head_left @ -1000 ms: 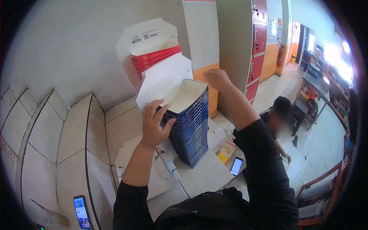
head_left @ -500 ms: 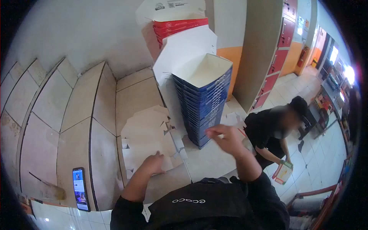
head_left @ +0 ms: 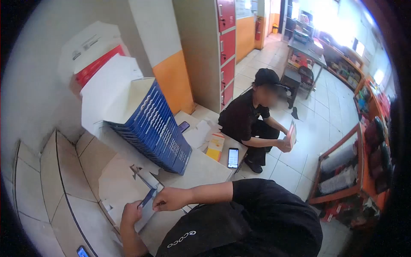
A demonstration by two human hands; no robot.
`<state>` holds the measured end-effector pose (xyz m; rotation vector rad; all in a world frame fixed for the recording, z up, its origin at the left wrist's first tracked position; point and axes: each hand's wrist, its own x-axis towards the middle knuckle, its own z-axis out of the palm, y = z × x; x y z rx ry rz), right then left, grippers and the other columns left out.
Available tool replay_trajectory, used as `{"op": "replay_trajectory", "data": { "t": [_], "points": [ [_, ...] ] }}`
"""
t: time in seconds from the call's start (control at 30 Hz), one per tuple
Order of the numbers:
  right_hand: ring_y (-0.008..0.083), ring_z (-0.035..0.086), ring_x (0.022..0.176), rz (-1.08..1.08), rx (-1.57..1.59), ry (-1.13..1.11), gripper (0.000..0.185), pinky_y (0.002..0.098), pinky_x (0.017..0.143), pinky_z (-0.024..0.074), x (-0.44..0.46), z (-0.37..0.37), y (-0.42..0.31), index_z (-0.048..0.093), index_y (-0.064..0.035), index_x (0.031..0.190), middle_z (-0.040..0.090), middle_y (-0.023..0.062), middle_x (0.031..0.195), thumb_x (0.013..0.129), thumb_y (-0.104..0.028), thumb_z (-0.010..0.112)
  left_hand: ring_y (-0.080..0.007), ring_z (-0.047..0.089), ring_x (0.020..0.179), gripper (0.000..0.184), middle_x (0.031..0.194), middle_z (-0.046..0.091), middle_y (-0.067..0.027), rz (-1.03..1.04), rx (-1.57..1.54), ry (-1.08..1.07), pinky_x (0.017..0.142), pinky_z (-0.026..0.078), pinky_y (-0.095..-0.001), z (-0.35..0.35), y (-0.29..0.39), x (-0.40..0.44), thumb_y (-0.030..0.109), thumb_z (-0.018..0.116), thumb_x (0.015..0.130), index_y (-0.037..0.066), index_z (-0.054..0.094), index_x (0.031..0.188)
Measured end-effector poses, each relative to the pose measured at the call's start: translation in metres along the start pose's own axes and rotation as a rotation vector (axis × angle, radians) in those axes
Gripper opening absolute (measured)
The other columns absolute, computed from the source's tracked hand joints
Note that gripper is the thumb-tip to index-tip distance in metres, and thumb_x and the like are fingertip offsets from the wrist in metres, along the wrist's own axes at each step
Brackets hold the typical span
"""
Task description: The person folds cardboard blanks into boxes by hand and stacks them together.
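Note:
My left hand point(head_left: 132, 213) is closed on the near edge of a flat cardboard box blank point(head_left: 145, 214), whose blue side shows along a raised flap. My right hand point(head_left: 171, 199) is beside it, fingers pinched together at the blank's right part. More white blanks point(head_left: 117, 180) lie beneath and behind on the tiled ledge. A tall leaning stack of nested blue boxes point(head_left: 154, 128) with white insides stands just beyond my hands. Behind it, against the wall, are red boxes point(head_left: 100, 66) with white lids.
A co-worker point(head_left: 250, 111) in black squats at the right, holding a small carton point(head_left: 292, 136). On the ledge are a phone point(head_left: 233, 157), a yellow-and-orange carton point(head_left: 215, 146) and another phone point(head_left: 183, 127). One more phone point(head_left: 82, 252) is at the bottom left. Red-doored lockers point(head_left: 227, 47) stand behind.
The view has turned right. My right hand has come down from in front of the blue stack to the blank. My left hand now grips its edge, and a blue flap stands up.

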<state>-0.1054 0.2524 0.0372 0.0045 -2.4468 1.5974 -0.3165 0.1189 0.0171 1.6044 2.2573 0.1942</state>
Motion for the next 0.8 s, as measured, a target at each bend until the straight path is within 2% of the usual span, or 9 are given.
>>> {"op": "replay_trajectory", "data": {
  "t": [0.07,0.13,0.23,0.33,0.43,0.53,0.57,0.67,0.8],
  "points": [
    [0.0213,0.062,0.075,0.056,0.029,-0.008,0.024,0.0322,0.068,0.0468,0.003,0.006,0.006,0.063,-0.0038,0.095,0.064,0.0122,0.083,0.082,-0.024,0.06,-0.0338,0.062,0.071,0.026,0.079,0.061,-0.0225,0.042,0.112,0.215,0.067,0.048,-0.0354,0.013,-0.012,-0.009,0.002,0.047,0.075,0.005,0.063,0.096],
    [0.0201,0.062,0.078,0.126,0.167,-0.05,0.031,0.0318,0.069,0.0469,0.007,0.01,0.007,0.061,-0.0049,0.103,0.065,0.0126,0.086,0.082,-0.027,0.061,-0.0351,0.059,0.065,0.017,0.071,0.059,-0.0232,-0.074,-0.053,0.568,0.065,0.047,-0.0386,0.004,-0.019,-0.026,0.006,0.048,0.08,-0.003,0.06,0.089],
    [0.0217,0.061,0.085,0.187,0.288,-0.001,0.048,0.032,0.075,0.0467,0.022,0.024,0.001,0.051,-0.0068,0.12,0.061,0.0169,0.099,0.08,-0.032,0.063,-0.0357,0.058,0.069,0.02,0.079,0.06,-0.0241,-0.34,-0.23,1.184,0.064,0.046,-0.0406,-0.002,0.014,-0.052,0.009,0.048,0.083,-0.006,0.057,0.092],
    [0.0288,0.058,0.097,0.121,0.453,0.264,0.06,0.0343,0.081,0.0456,0.037,0.049,-0.021,0.038,-0.0095,0.132,0.055,0.0218,0.111,0.081,-0.029,0.062,-0.0332,0.057,0.087,0.031,0.095,0.058,-0.024,-0.03,-0.061,0.973,0.074,0.044,-0.0401,0.019,0.027,-0.068,0.022,0.044,0.089,-0.007,0.055,0.096],
    [0.0341,0.053,0.106,0.15,0.337,0.255,0.063,0.0369,0.086,0.0437,0.046,0.04,-0.043,0.029,-0.012,0.137,0.048,0.0231,0.121,0.081,-0.016,0.057,-0.0307,0.054,0.097,0.04,0.108,0.054,-0.0212,0.254,-0.049,0.844,0.079,0.043,-0.0395,0.019,0.073,-0.065,0.028,0.044,0.09,-0.006,0.05,0.109],
    [0.038,0.051,0.107,-0.27,0.095,0.072,0.068,0.0387,0.087,0.0433,0.051,0.052,0.0,0.026,-0.0146,0.138,0.047,0.0233,0.123,0.076,-0.004,0.052,-0.0332,0.053,0.101,0.041,0.11,0.053,-0.0213,0.209,-1.386,0.832,0.083,0.044,-0.0409,0.028,0.031,-0.075,0.022,0.055,0.083,-0.005,0.049,0.113],
    [0.0362,0.054,0.104,-0.313,-0.138,0.072,0.068,0.0391,0.085,0.0444,0.043,0.058,0.001,0.031,-0.014,0.136,0.049,0.0222,0.121,0.072,0.002,0.051,-0.0297,0.054,0.099,0.04,0.109,0.054,-0.0181,0.112,-1.817,0.874,0.081,0.046,-0.0415,0.026,0.024,-0.074,0.014,0.057,0.08,-0.003,0.048,0.115],
    [0.0348,0.056,0.101,-0.261,-0.259,-0.065,0.06,0.0391,0.081,0.0462,0.026,0.04,-0.025,0.036,-0.0117,0.132,0.051,0.0207,0.119,0.076,0.001,0.052,-0.0274,0.053,0.1,0.043,0.109,0.054,-0.0161,-0.269,-1.442,0.857,0.084,0.045,-0.0401,-0.007,0.024,-0.079,0.016,0.061,0.08,-0.003,0.046,0.116],
    [0.036,0.057,0.095,-0.184,0.172,0.11,0.06,0.0419,0.079,0.0458,0.023,0.028,-0.029,0.033,-0.0112,0.134,0.054,0.0203,0.109,0.078,-0.004,0.053,-0.0258,0.052,0.102,0.049,0.109,0.055,-0.0137,0.037,-1.661,0.731,0.094,0.039,-0.0371,-0.009,0.017,-0.07,0.022,0.067,0.078,0.0,0.047,0.118]
  ]
}}
